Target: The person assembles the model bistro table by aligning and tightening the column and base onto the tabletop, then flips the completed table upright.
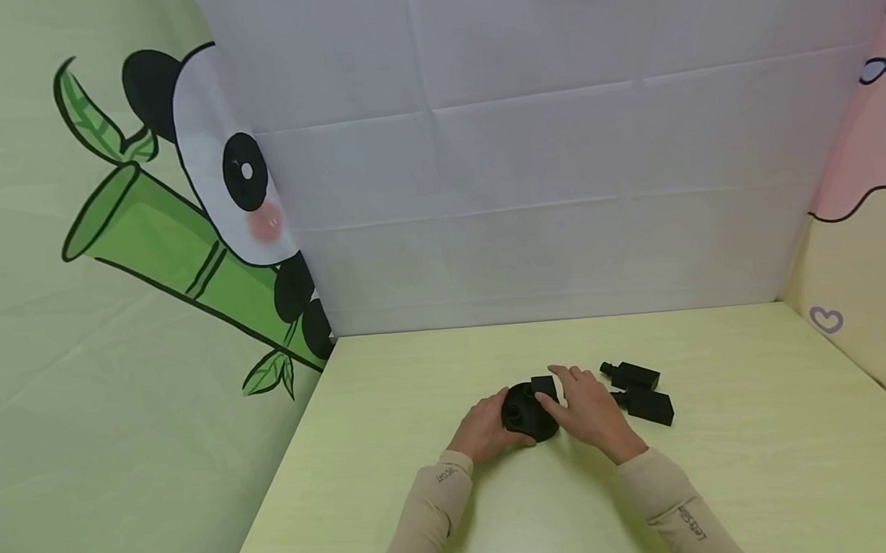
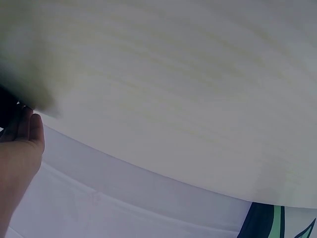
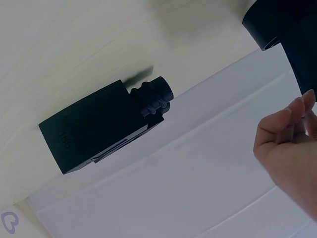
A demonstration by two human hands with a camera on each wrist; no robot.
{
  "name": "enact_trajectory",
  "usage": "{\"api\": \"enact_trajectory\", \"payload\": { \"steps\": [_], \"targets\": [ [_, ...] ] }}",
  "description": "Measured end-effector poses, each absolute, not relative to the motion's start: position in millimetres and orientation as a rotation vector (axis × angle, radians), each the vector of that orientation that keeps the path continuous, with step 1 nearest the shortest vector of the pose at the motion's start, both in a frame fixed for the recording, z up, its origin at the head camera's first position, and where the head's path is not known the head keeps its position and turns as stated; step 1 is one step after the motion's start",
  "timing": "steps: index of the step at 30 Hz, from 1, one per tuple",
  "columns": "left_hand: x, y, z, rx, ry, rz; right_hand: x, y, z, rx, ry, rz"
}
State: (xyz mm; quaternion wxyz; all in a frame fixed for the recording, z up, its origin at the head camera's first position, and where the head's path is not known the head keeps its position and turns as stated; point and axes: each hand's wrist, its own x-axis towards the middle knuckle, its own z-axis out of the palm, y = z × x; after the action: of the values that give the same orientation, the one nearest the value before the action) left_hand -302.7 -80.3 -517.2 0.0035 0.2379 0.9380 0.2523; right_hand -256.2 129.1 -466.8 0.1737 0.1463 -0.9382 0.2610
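Note:
A round black base (image 1: 522, 425) with a circular opening sits low over the table, and my left hand (image 1: 485, 429) grips its left side. My right hand (image 1: 588, 411) pinches a black rectangular block (image 1: 543, 384) at the base's upper right. Whether the block is joined to the base cannot be made out. In the right wrist view, the curled fingers of my right hand (image 3: 290, 130) touch a dark part (image 3: 303, 47). Only the left hand's fingers (image 2: 35, 130) and a dark edge (image 2: 6, 108) show in the left wrist view.
Two black rectangular blocks with threaded necks lie right of my right hand: a nearer one (image 1: 649, 408) and a farther one (image 1: 635, 375). The pale table (image 1: 388, 392) meets a white cloth wall (image 1: 530, 249) behind, with printed cloth walls at both sides.

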Motion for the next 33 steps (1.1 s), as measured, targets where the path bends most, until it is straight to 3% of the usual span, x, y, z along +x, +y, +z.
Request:
{"api": "enact_trajectory", "payload": {
  "steps": [33],
  "targets": [
    [-305,-78,-519,0.725,2.925,0.800,-252,142,-467,0.242,-2.746,0.809]
  ]
}}
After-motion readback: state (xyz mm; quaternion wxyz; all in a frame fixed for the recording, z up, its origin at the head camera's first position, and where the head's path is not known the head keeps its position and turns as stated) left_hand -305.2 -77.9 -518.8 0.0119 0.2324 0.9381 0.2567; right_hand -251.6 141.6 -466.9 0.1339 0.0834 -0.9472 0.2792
